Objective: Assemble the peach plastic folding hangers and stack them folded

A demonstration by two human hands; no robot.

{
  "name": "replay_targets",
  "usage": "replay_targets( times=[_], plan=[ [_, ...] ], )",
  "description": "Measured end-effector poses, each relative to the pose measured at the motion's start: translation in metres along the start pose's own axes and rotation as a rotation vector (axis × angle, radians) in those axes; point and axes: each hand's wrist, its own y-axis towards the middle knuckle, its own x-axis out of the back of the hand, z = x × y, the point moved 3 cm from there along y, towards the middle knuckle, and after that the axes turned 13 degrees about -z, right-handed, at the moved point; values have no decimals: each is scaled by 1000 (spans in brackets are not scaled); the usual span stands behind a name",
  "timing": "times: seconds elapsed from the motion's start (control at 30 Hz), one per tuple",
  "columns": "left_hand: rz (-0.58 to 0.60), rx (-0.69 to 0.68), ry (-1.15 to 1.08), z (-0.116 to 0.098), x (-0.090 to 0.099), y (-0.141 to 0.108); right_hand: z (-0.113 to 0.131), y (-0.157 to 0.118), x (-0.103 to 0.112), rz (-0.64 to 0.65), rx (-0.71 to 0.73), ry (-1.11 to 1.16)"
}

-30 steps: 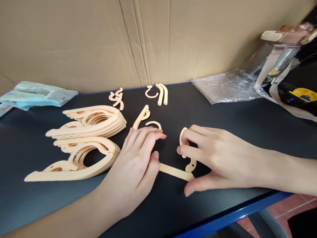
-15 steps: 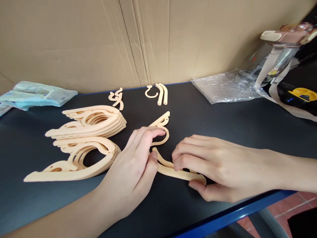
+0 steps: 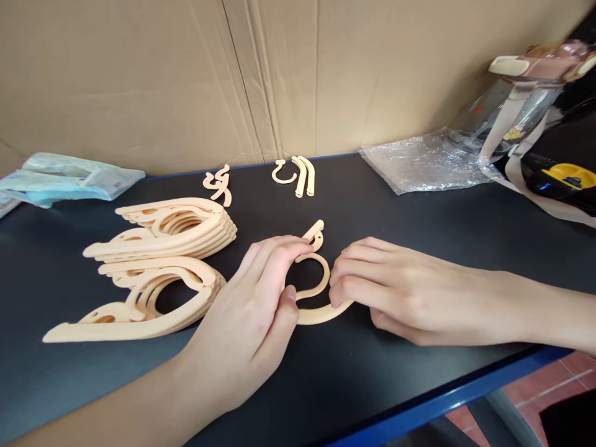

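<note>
Between my hands a cream folding clothes hanger [image 3: 321,315] lies on the dark table, its curved hook bulging to the right. My left hand [image 3: 254,310] grips its left side, fingers over the far arm and thumb at the near one, hiding the joint. My right hand [image 3: 395,292] is closed round the near arm, with that arm's end hidden under the fingers. Left of my left hand lie two stacks of folded cream hangers, the far stack [image 3: 162,248] and the near stack [image 3: 153,326].
Loose hanger pieces, a hook [image 3: 284,178] and two arms [image 3: 305,177], lie at the back. More pieces [image 3: 220,185] lie left of them. Crumpled clear plastic [image 3: 419,164], a strapped bottle [image 3: 531,99] and a blue packet [image 3: 74,177] sit near the cardboard wall [image 3: 139,81].
My right hand has swung the hanger's near arm away from the table's front edge, toward the hook. The hook now stands out farther right. My left hand has stayed almost in place.
</note>
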Motion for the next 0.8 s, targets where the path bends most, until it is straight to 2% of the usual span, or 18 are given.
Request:
replay_targets(
  times=[0.13, 0.37, 0.47, 0.8],
  plan=[
    [26, 24, 23, 4, 0, 0, -10, -1, 3, -53, -36, -57],
    [29, -10, 118, 6, -4, 0, -27, -2, 11, -241, -237, -317],
    [35, -7, 150, 5, -6, 1, -28, -4, 10, -248, -271, -306],
    [22, -32, 165, 2, -6, 2, -27, -2, 9, -270, -257, -308]
  ],
)
